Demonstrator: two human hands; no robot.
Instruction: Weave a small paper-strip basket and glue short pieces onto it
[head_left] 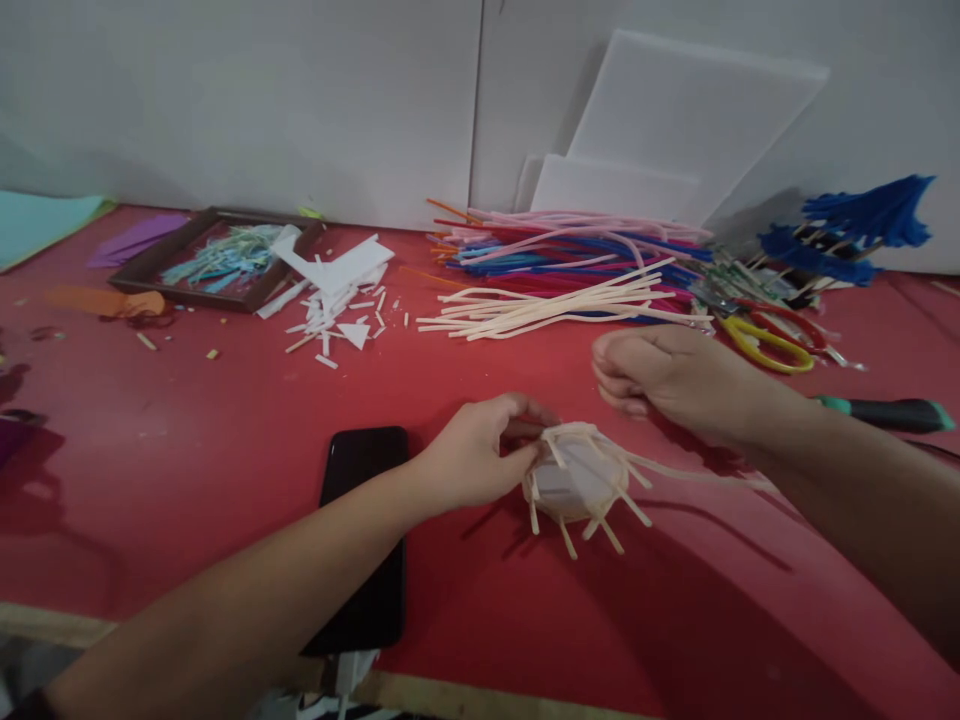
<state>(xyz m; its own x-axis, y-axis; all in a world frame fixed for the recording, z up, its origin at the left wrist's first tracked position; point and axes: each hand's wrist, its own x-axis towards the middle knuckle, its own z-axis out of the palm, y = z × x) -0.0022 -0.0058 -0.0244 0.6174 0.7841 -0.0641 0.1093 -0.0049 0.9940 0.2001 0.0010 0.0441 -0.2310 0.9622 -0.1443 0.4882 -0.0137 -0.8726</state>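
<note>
While the round, white-based basket of cream chenille stems (577, 472) is pinched by the left grip (476, 450), it is placed at seven o'clock from the closely curled right grip (664, 382), whose contents cannot be told.

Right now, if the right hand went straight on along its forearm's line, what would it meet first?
Probably the cream stems, which lie ahead of the right hand on the red table. Its height is unclear from this one view, so it might pass above them.
</note>
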